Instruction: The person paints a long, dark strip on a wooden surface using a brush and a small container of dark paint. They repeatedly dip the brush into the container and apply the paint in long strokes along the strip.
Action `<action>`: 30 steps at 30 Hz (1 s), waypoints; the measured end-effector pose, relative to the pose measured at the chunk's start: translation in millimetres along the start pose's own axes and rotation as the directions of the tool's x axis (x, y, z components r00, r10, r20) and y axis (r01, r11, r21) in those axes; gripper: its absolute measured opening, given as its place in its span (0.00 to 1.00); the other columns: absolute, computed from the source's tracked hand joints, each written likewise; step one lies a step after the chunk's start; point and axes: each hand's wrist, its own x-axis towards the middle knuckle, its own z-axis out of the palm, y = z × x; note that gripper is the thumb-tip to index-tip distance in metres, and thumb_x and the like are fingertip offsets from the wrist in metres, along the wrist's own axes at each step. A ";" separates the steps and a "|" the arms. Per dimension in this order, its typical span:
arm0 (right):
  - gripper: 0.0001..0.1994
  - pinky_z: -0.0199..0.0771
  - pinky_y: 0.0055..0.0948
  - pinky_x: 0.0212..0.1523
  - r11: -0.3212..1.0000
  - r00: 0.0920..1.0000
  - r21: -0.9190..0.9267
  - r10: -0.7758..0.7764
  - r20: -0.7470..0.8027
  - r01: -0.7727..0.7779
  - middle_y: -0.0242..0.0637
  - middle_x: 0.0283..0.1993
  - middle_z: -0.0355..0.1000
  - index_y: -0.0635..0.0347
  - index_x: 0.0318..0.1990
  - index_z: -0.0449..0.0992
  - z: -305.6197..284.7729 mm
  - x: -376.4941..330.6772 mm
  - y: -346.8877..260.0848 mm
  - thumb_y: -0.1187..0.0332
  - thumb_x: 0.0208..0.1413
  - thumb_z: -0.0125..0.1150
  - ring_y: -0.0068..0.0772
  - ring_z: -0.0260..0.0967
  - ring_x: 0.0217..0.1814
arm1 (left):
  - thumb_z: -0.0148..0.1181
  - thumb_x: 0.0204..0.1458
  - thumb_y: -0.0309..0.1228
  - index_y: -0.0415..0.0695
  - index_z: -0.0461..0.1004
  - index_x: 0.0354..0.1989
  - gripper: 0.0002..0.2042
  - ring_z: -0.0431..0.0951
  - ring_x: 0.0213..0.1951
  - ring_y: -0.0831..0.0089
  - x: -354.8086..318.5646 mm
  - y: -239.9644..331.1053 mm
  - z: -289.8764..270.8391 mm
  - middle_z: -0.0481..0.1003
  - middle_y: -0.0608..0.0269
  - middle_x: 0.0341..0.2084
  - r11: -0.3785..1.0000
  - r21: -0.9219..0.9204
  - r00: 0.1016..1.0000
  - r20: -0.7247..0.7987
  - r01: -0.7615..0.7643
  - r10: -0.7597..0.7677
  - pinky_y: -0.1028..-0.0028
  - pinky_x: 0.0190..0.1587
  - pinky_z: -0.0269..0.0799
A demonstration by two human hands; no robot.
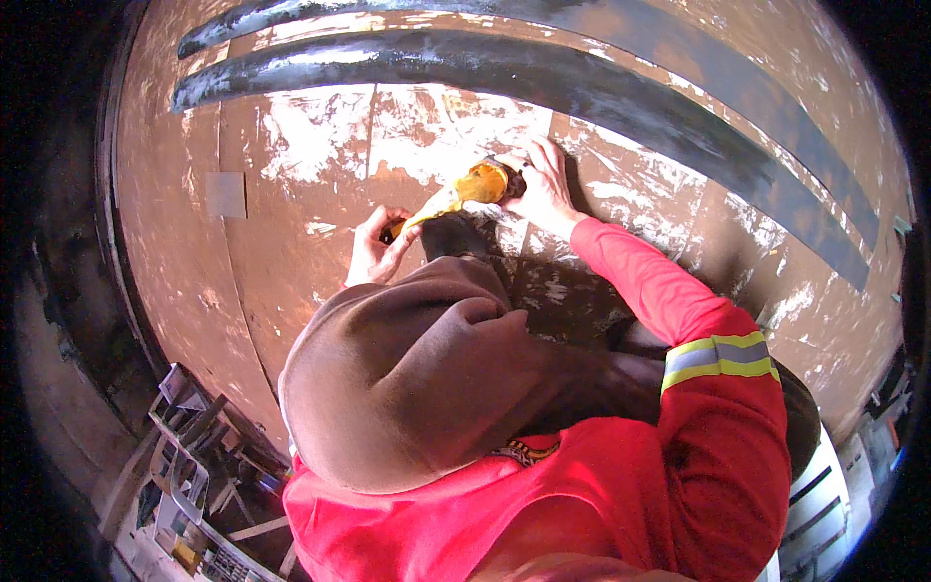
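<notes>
A yellow-orange round thing (482, 182) with a dark right edge tilts just beyond my dark boot (454, 236); its exact kind is unclear. Around that dark edge curl the fingers of my right hand (545, 194). A pale yellow, crumpled-looking length (436, 207) runs from the round thing down to my left hand (381, 247). My left fingers are closed at its lower end, where a small dark and orange part shows that I cannot make out.
Beyond my hands lie two long, curved dark panels (465, 66) (601, 21) with whitish smears. Brown sheeting (281, 238) under me carries white streaks and a small grey square (227, 194). Dark frames and scrap parts (194, 485) are heaped at the lower left.
</notes>
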 end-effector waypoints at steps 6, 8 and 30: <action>0.34 0.45 0.47 0.66 0.998 0.998 0.023 -0.060 -0.012 0.061 0.44 0.58 0.58 0.49 0.49 0.74 1.8 3.3 1.7 0.61 0.25 0.76 0.48 0.45 0.67 | 0.59 0.54 0.28 0.39 0.73 0.37 0.06 0.67 0.28 0.83 -4.0 -7.0 12.3 0.71 0.70 0.23 0.953 -0.297 0.997 -0.027 0.067 -0.078 0.79 0.33 0.64; 0.34 0.45 0.48 0.66 0.998 0.998 0.018 -0.056 -0.017 0.057 0.43 0.58 0.58 0.49 0.49 0.73 2.0 4.6 -2.3 0.61 0.25 0.76 0.48 0.45 0.67 | 0.57 0.55 0.28 0.39 0.74 0.37 0.06 0.67 0.28 0.83 -3.9 -15.5 12.7 0.71 0.69 0.23 0.920 -0.382 0.996 0.017 0.090 -0.090 0.80 0.34 0.64; 0.37 0.44 0.46 0.67 1.000 0.996 -0.013 -0.015 0.086 0.016 0.44 0.62 0.54 0.52 0.52 0.71 -12.5 2.0 -0.9 0.64 0.26 0.76 0.47 0.44 0.68 | 0.55 0.57 0.30 0.41 0.70 0.36 0.06 0.59 0.23 0.86 0.9 -12.6 30.2 0.65 0.75 0.20 0.835 -0.513 0.977 0.169 0.200 -0.129 0.82 0.27 0.55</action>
